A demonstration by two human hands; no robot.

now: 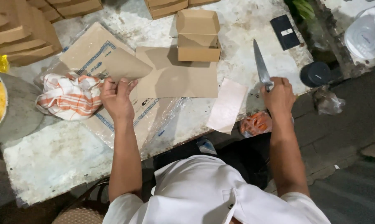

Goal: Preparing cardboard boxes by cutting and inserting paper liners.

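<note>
My left hand (116,98) pinches the near edge of a brown paper sheet (123,65) and lifts it off a clear plastic packet of brown paper (97,49). My right hand (279,96) grips the handle of a long knife (260,63), blade pointing away over the worn white table (54,153). Between the hands lies a large flat brown sheet (177,79). An open brown cardboard box (198,36) stands on its far edge. A pale pink sheet (228,105) hangs over the table's near edge by my right hand.
An orange-and-white checked cloth (69,96) lies left of my left hand. A metal pot with yellow contents (5,108) is at far left. Folded boxes (17,33) are stacked at the back. A black card (285,31), a dark round lid (315,74) and an orange bag (256,123) sit right.
</note>
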